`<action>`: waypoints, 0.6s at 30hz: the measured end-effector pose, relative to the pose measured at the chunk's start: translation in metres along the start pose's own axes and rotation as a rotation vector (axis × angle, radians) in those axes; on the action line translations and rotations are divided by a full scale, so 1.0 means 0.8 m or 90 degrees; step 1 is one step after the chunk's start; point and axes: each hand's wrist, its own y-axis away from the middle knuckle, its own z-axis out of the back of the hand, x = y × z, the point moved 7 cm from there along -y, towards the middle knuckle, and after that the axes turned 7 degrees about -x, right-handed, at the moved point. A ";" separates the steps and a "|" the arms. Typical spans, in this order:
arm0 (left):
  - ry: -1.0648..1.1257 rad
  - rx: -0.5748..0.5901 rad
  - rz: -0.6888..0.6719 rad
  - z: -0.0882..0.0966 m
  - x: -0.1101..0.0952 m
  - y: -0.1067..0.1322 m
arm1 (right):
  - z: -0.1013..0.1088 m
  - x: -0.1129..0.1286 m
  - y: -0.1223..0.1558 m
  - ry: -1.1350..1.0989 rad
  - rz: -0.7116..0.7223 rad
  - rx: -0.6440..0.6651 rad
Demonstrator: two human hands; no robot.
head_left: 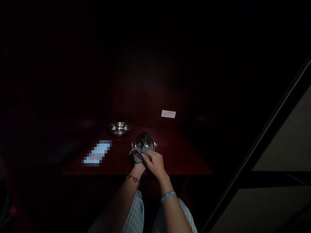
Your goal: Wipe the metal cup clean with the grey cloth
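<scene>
A small shiny steel bowl (145, 141) is tilted up on its edge above the dark red table (184, 158), its inside facing me. My left hand (137, 161) holds the bowl from below, mostly hidden behind my right hand. A grey patterned cloth (139, 152) is bunched against the bowl's lower left rim. My right hand (155, 164) grips that cloth and presses it on the bowl. A beaded bracelet sits on my left wrist and a blue band on my right.
A second steel bowl (119, 128) rests upright on the table's far left. A blurred pale blue flat item (97, 152) lies left of my hands. A white socket plate (168, 114) is on the dark wall behind. A dark frame (262, 142) slants at right.
</scene>
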 end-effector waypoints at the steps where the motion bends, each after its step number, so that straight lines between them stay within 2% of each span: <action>1: 0.018 0.005 -0.008 -0.002 -0.004 0.001 | -0.001 0.000 0.000 0.004 0.002 0.007; 5: 0.032 -0.037 -0.035 -0.001 -0.010 0.002 | -0.003 -0.005 0.000 0.016 0.003 -0.009; 9: 0.026 -0.095 -0.001 0.005 -0.002 0.002 | -0.009 -0.017 0.001 0.035 -0.020 -0.001; 14: -0.024 -0.065 0.054 -0.005 0.012 0.006 | -0.020 -0.033 0.006 -0.015 -0.043 0.041; 18: -0.026 -0.055 0.040 -0.002 0.013 0.001 | -0.022 -0.025 0.009 -0.072 -0.026 0.046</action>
